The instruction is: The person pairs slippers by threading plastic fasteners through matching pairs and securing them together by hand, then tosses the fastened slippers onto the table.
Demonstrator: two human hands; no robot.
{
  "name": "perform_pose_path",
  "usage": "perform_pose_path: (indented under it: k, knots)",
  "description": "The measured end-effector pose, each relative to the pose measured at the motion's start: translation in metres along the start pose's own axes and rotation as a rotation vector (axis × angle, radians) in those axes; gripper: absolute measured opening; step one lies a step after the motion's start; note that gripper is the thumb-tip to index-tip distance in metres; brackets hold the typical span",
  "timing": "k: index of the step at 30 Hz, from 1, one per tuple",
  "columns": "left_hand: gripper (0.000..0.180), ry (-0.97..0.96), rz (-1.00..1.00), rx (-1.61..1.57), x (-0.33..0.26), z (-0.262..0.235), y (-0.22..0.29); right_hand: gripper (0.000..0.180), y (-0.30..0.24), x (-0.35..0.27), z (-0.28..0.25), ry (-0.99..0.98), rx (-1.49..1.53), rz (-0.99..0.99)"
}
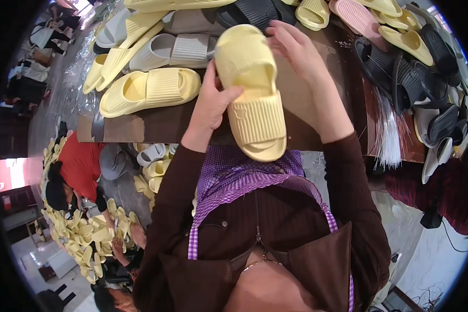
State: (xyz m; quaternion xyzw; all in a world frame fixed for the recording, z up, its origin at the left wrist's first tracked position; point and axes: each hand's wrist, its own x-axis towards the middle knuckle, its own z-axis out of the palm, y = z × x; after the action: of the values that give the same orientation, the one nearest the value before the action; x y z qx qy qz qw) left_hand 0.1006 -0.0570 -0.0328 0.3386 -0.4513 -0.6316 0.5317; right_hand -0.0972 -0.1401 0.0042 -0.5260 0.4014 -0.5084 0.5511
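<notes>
My left hand [213, 101] grips pale yellow slippers [257, 122] by their left side, thumb over the inner edge. A ribbed strap with a small raised emblem shows on the lower part, its rounded toe toward me. The upper part is blurred; it looks like a second slipper fitted heel to toe with the first, but I cannot be certain. My right hand [296, 49] is beside the upper right edge, fingers stretched out and apart, with nothing visible in it. A yellow slipper pair [151, 91] lies on the brown table [317, 99] to the left.
Grey slippers [174, 50] and black slippers [249, 13] line the far side. At right are a pink slipper [356, 16], more black slippers [379, 65] and a bundle of white strands [387, 127]. Lower left, a person in red [80, 161] bends by a yellow slipper heap [91, 234].
</notes>
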Motion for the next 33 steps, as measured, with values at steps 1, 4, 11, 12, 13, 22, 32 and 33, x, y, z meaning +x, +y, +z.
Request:
perform_pose_path:
  k: [1,4,11,12,13,22,32,33]
  knots:
    - [0.066,0.117,-0.015,-0.097,-0.002,-0.003,-0.005,0.042,0.004,-0.012,-0.002,-0.003,0.005,0.005]
    - [0.063,0.302,0.025,-0.212,-0.005,-0.003,-0.008,0.051,0.008,-0.078,-0.018,-0.062,-0.395,-0.052]
    - [0.052,0.419,0.192,-0.295,0.003,0.024,-0.019,0.05,0.033,-0.162,0.003,0.133,0.121,0.073]
    - [0.05,0.433,0.185,-0.259,0.003,0.024,-0.022,0.05,0.033,-0.163,0.0,0.141,0.122,0.073]
    - [0.047,0.448,0.178,-0.223,0.003,0.023,-0.025,0.049,0.032,-0.164,-0.004,0.114,0.044,0.048]
    - [0.036,0.634,0.276,-0.175,0.016,0.003,-0.015,0.044,0.006,-0.173,-0.013,0.083,-0.498,-0.117]
    - [0.048,0.32,0.149,0.067,0.009,-0.03,0.029,0.032,-0.066,-0.122,-0.092,-0.2,-0.713,-0.179]
    - [0.048,0.276,0.141,0.052,0.011,-0.028,0.023,0.03,-0.067,-0.106,-0.091,-0.249,-0.718,-0.262]
